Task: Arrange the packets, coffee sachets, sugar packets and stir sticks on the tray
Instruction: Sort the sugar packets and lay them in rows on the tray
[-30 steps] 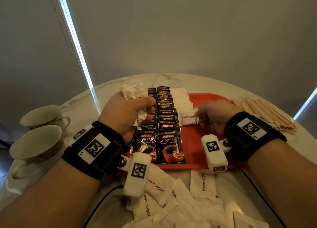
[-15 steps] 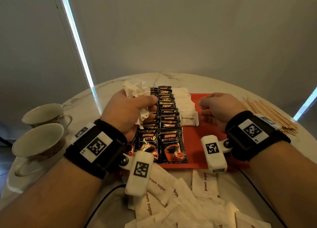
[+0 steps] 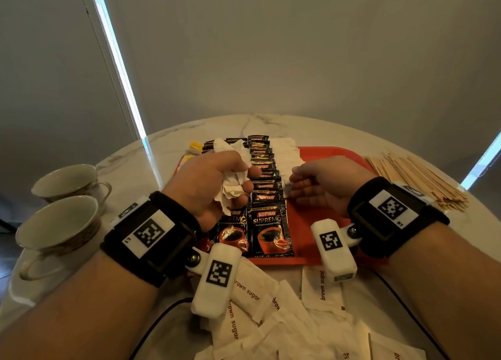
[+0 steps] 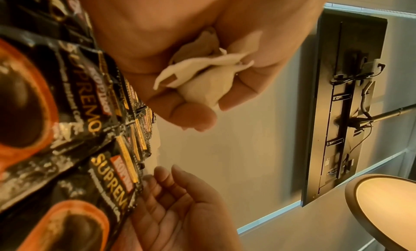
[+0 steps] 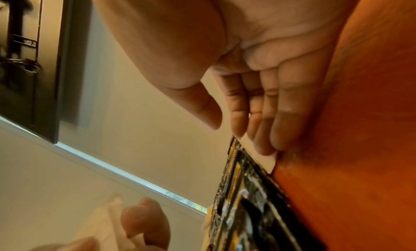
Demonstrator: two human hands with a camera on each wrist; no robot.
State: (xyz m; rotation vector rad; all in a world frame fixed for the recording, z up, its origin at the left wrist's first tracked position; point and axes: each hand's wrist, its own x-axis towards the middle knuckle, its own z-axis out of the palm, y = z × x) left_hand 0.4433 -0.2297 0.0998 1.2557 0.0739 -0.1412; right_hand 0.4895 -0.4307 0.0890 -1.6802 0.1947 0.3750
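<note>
Two columns of coffee sachets (image 3: 267, 197) are lying on the red tray (image 3: 330, 156), beside one column of sugar packets (image 3: 286, 153). Above the sachets, the left hand (image 3: 206, 180) is clutching a crumpled wad of sugar packets (image 3: 233, 189). Only the right wrist view is showing the right hand (image 5: 258, 98), fingers (image 5: 265, 123) straight and together, touching the nearest placed packet (image 5: 265, 158).

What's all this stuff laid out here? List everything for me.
Tray: one, red, table centre.
Coffee sachets: many, black, two overlapping rows on the tray's left part.
Sugar packets: several, white, a row right of the sachets; more loose on the table's near edge.
Stir sticks: a pile, wooden, right of the tray.
Cups: two, pale, far left.
Table: one, marble.
Left hand: grips crumpled sugar packets.
Right hand: open, fingertips at the sugar row.
</note>
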